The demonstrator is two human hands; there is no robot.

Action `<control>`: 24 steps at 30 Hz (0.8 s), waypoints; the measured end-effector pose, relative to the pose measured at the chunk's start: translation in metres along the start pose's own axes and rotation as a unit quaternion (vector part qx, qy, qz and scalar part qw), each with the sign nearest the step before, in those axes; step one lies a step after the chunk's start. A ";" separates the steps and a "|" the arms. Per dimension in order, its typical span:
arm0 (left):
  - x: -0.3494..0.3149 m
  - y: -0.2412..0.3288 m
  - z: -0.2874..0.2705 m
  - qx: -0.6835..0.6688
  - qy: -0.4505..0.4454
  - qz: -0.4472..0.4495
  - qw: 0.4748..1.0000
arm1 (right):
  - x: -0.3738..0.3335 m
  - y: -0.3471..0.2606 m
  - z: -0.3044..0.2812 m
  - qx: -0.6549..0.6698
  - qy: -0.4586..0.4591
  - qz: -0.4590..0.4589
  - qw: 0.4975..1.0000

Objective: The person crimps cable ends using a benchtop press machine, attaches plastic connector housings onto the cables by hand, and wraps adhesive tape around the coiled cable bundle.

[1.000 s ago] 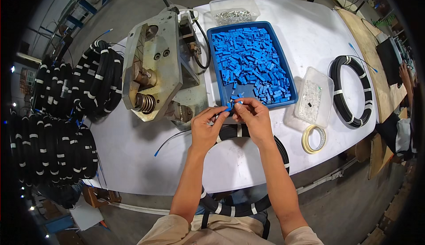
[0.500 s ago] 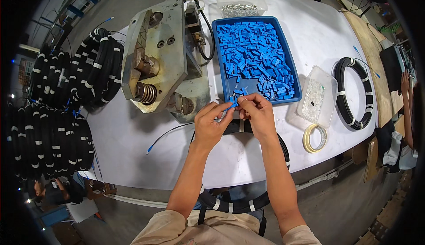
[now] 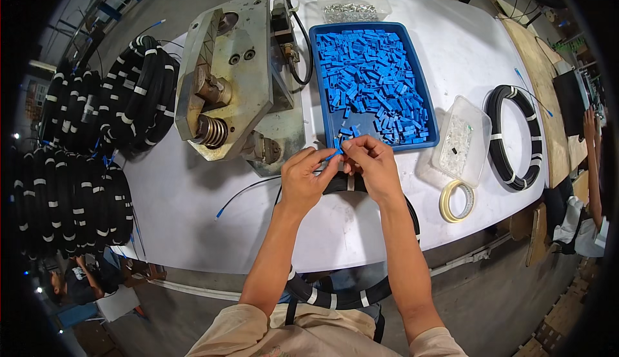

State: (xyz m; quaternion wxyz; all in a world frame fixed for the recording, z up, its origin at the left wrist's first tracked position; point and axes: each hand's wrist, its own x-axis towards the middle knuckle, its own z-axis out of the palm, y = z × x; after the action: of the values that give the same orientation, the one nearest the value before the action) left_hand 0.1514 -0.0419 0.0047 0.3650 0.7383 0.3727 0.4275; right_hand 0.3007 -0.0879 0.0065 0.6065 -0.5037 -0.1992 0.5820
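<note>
Close to the near edge of the blue tray (image 3: pixel 423 92), my two hands meet over the table. My left hand (image 3: pixel 304 175) pinches a small blue cable connector (image 3: pixel 334 155) between thumb and forefinger. Right beside it, the fingers of my right hand (image 3: pixel 372 167) are pressed together at the connector's end; what lies between them is hidden. A black cable coil (image 3: pixel 340 300) with white tape bands passes beneath my forearms and over the table's near edge. From it, a cable end with a blue tip (image 3: pixel 219 214) lies to the left. Many blue plastic pieces (image 3: pixel 367 67) fill the tray.
A heavy metal press (image 3: pixel 248 79) stands left of the tray. Black cable coils (image 3: pixel 71 196) are piled at far left. To the right are a clear box of small parts (image 3: pixel 461 141), a tape roll (image 3: pixel 458 201) and another coil (image 3: pixel 495 138). Behind the tray stands a metal-parts box (image 3: pixel 351 12).
My right fingertips have shifted slightly left, against the blue connector. Both hands otherwise keep almost the same place, and the view has moved a little.
</note>
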 end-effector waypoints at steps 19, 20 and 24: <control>0.000 0.003 -0.001 -0.015 0.005 -0.017 1.000 | 0.004 0.000 -0.003 0.072 -0.002 0.020 0.997; 0.000 0.003 -0.001 -0.014 0.004 -0.017 1.000 | 0.004 -0.001 -0.004 0.072 -0.004 0.026 0.997; -0.001 0.001 -0.001 -0.013 0.002 -0.011 1.000 | 0.005 0.001 -0.004 0.061 -0.006 0.023 0.998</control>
State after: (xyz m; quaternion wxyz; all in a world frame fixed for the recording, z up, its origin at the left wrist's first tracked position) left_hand 0.1508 -0.0432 0.0054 0.3786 0.7285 0.3759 0.4298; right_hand 0.3049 -0.0854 0.0026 0.6213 -0.4670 -0.1549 0.6098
